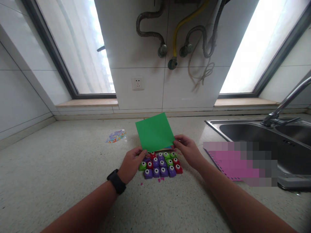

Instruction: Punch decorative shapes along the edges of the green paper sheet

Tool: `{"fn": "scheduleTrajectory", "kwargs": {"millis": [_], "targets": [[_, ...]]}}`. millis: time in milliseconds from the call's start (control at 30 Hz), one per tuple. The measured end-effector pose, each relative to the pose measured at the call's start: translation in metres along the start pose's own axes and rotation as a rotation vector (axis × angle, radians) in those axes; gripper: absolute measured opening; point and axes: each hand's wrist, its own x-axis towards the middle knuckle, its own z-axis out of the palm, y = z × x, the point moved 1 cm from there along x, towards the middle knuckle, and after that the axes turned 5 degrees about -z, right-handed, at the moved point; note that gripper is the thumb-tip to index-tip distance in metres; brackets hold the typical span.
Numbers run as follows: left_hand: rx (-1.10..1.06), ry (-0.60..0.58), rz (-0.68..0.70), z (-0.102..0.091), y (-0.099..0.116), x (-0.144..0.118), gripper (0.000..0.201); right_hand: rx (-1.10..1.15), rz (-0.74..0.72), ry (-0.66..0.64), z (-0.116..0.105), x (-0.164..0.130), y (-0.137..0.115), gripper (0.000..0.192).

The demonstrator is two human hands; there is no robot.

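Note:
A sheet of green paper (pixel 155 132) is held up between my two hands, tilted above the counter. My left hand (pixel 133 162), with a dark watch on its wrist, pinches the lower left corner. At the lower right corner my right hand (pixel 189 149) grips the sheet between thumb and fingers. Just below the paper, several small craft punches (pixel 162 163) in purple, green and red stand close together in rows. Star and other shapes show on their round white tops. The paper partly covers something flat and coloured behind the punches.
Small pink cut-outs (pixel 159 180) lie in front of the punches. A clear bag of colourful bits (pixel 116 136) rests to the left. At the right, a pink sheet (pixel 233 163) with holes along its edge, partly pixelated, lies beside the steel sink (pixel 220 124) and its tap (pixel 272 118).

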Motion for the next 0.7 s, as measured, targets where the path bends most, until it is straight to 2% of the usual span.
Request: {"fn": "scheduleTrajectory", "kwargs": {"millis": [267,700], "targets": [[-0.022,0.014,-0.026,-0.0002,0.0018,-0.0013,0.031,0.028,0.009,-0.015,0.0002,-0.0002,0.0013,0.028],[0.008,0.007,-0.035,-0.0005,0.0050,-0.0044,0.033,0.072,0.058,-0.117,0.0037,-0.0035,-0.0034,0.035]]}}
